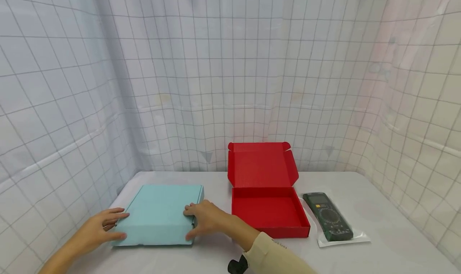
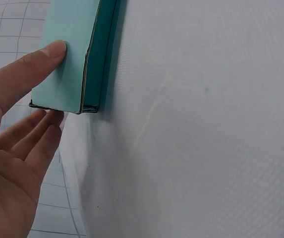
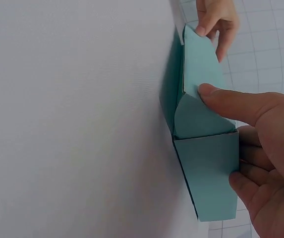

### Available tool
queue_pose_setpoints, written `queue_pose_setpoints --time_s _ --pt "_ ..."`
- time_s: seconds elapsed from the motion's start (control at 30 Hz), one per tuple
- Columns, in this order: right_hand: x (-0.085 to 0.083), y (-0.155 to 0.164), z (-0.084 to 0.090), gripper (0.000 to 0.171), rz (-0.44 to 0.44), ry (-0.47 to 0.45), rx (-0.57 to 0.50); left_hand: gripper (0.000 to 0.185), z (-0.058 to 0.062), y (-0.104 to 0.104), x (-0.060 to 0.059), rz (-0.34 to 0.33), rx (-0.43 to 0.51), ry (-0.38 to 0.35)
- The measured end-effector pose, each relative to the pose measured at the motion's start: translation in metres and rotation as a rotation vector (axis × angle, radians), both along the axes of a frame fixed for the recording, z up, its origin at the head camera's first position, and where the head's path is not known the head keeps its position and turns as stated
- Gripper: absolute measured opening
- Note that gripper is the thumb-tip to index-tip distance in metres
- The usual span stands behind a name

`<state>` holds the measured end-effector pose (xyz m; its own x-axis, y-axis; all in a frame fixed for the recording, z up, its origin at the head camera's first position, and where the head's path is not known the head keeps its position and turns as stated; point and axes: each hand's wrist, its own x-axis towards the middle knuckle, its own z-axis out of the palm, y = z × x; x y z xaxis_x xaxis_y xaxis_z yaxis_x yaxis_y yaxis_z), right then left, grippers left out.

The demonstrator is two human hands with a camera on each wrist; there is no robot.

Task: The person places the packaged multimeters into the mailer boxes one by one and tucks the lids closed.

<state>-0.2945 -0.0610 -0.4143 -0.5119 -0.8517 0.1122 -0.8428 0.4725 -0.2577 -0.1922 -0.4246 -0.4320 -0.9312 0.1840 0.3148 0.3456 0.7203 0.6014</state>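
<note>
A light blue cardboard box point(image 1: 162, 206) lies on the table's left side in the head view, its lid down over the top. My left hand point(image 1: 95, 230) holds its near left corner, thumb on the front face and fingers along the left side. At the near right corner, my right hand point(image 1: 209, 218) grips the box with the thumb against the front. In the right wrist view, the front flap point(image 3: 201, 116) stands slightly out at that corner, beside the box's end panel point(image 3: 211, 178). The box's far side is hidden.
A red box point(image 1: 270, 231) stands with its lid raised, right of centre. Farther right, a dark green multimeter point(image 1: 329, 218) lies on a clear plastic bag point(image 1: 343, 240). A black object point(image 1: 237, 265) sits at the near edge, partly hidden by my right sleeve. Gridded curtains point(image 1: 245, 86) surround the table.
</note>
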Motion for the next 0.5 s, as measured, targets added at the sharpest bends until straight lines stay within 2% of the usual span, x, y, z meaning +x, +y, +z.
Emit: queue_pose_setpoints --time_s 0.13,0.2,0.5 --pt "0.0 -0.0023 -0.0002 0.069 -0.008 -0.004 -0.011 0.057 0.0049 -0.0053 0.0005 0.014 0.029 -0.163" --pt "-0.0002 -0.0035 0.0011 0.069 -0.014 0.008 -0.001 0.06 0.0069 -0.0063 0.0 0.031 0.031 -0.198" --pt "0.0004 -0.0031 0.0052 0.067 -0.03 0.036 0.042 0.06 0.0077 -0.0014 -0.0034 0.075 -0.033 -0.174"
